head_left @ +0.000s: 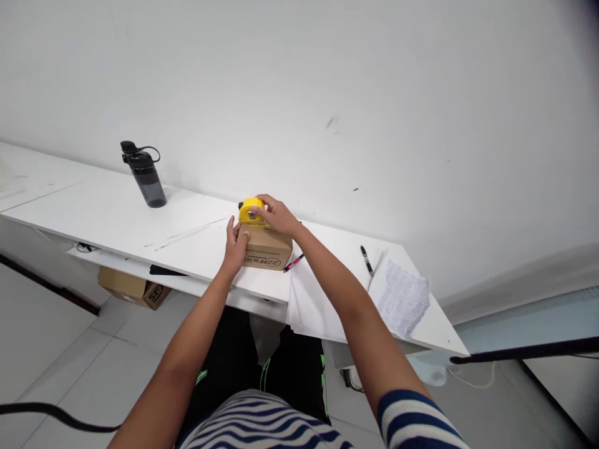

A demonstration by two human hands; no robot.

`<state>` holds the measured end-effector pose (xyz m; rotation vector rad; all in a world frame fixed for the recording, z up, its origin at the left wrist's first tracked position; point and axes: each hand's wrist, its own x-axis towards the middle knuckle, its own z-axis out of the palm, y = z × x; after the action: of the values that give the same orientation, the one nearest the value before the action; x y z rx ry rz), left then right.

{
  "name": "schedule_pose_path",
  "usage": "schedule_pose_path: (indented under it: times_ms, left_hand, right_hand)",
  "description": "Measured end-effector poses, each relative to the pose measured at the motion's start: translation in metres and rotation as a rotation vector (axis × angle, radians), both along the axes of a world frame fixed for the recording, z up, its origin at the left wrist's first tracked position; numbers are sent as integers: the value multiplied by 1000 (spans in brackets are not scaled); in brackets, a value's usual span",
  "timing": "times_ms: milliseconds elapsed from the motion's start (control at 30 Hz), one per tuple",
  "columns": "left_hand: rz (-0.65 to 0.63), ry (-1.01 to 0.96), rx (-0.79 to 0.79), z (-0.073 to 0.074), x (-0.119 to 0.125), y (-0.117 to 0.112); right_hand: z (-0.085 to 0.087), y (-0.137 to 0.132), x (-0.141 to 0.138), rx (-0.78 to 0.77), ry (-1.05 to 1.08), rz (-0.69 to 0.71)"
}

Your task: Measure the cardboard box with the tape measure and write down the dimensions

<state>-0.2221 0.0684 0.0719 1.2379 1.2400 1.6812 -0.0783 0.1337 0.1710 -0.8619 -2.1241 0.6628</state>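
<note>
A small brown cardboard box (pixel 267 247) with dark printing sits on the white desk in front of me. My right hand (pixel 276 215) grips a yellow tape measure (pixel 250 209) at the top left of the box. A strip of its yellow blade seems to lie along the box's upper edge. At the box's left side is my left hand (pixel 236 245), its thumb on the cardboard and its fingers reaching up beside the tape measure. Part of the box's top is hidden by my right hand.
A dark water bottle (pixel 148 181) stands to the left on the desk (pixel 196 215). Right of the box lie a red pen (pixel 294 262), white paper sheets (pixel 311 299), a black marker (pixel 366 260) and a crumpled sheet (pixel 402 299). Below is another cardboard box (pixel 126 285). A wall rises behind.
</note>
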Motion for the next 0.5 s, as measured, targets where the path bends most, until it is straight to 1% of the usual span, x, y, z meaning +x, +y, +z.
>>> schedule_pose_path:
  times_ms: [67, 100, 200, 267, 333, 400, 500]
  left_hand:
    - [-4, 26, 12, 1, 0, -2]
    - [-1, 36, 23, 1, 0, -4]
    - [33, 74, 37, 3, 0, -6]
    - [74, 104, 13, 5, -1, -7]
    - [98, 125, -14, 7, -1, -7]
    - [100, 129, -16, 8, -1, -6]
    - [98, 116, -10, 10, 0, -4]
  right_hand:
    - [-2, 0, -14, 36, -68, 39]
    - [-2, 0, -16, 39, -82, 49]
    - [2, -7, -8, 24, -88, 30]
    - [4, -13, 9, 10, -110, 2]
    - [5, -20, 33, -8, -121, -33]
    - [3, -27, 63, -50, -86, -82]
    - [-6, -33, 110, -147, 6, -145]
